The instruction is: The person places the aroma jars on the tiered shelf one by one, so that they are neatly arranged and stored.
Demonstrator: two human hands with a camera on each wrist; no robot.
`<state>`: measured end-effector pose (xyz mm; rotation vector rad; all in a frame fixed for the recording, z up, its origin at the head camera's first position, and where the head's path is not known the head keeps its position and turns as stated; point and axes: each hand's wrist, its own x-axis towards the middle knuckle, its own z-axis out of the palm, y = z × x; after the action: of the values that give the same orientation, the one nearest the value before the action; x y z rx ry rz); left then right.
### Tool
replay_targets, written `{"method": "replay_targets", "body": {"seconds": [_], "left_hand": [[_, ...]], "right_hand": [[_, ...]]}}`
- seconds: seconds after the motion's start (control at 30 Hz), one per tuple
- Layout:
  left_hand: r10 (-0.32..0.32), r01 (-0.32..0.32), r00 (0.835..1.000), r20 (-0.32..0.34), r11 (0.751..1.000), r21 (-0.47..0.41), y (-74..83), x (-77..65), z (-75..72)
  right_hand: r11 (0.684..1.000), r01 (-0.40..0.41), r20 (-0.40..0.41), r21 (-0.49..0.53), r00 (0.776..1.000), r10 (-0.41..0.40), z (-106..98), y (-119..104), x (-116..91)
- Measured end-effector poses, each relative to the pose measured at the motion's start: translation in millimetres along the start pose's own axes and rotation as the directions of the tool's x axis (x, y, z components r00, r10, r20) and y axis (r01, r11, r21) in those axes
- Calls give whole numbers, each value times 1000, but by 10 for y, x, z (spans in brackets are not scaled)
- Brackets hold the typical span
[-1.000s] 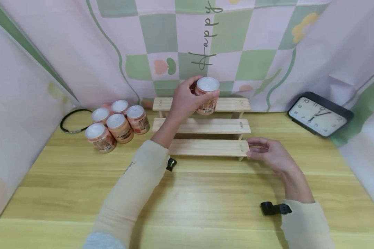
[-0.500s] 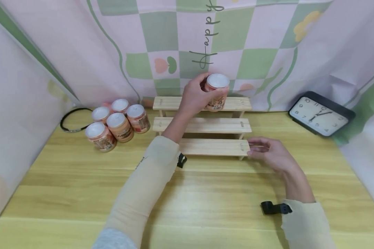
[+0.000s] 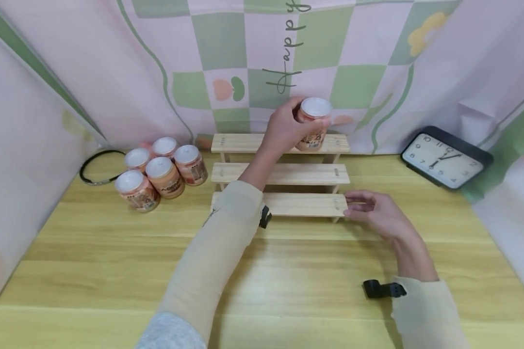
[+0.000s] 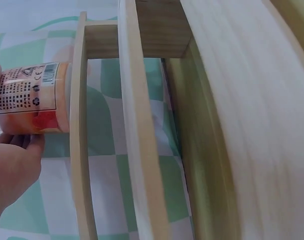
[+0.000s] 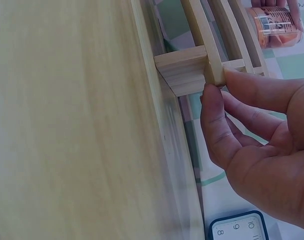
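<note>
My left hand (image 3: 284, 127) grips a jar (image 3: 313, 140) with a white lid and a peach-coloured printed label, held upright at the right part of the top tier. In the left wrist view the base of the jar (image 4: 29, 95) is at the top board, touching or very near it. The three-tier wooden display stand (image 3: 305, 174) stands on the table. At the right end of its lowest board, my right hand (image 3: 377, 213) pinches the wood between thumb and fingers, as the right wrist view shows.
Several similar jars (image 3: 166, 179) stand grouped left of the stand. Behind them lies a black cord loop (image 3: 87, 169). A black-framed clock (image 3: 445, 157) leans at the back right. A checked cloth (image 3: 270, 43) hangs behind the stand. Wooden table (image 3: 310, 276) extends in front.
My left hand has carried the jar to the right along the top tier. The right hand keeps its pinch on the lowest board, and the stand has not moved.
</note>
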<state>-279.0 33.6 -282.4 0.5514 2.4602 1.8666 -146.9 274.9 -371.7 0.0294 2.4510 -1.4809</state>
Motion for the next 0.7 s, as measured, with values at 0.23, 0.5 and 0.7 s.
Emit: {"method": "replay_targets", "body": {"seconds": [0.23,0.5,0.7], "left_hand": [[-23,25,999,43,998,-53,8,40,96],[-6,8,999,46,999,-49,-6,73,198],[-15,19,998,65,998,-60,41,94,182]], "right_hand": [[1000,19,-9,-3,1000,-19,17,10,-4],[1000,14,-18,13,1000,-14,51,35,-1],[1000,19,-22,3,1000,-19,28,13,2]]}}
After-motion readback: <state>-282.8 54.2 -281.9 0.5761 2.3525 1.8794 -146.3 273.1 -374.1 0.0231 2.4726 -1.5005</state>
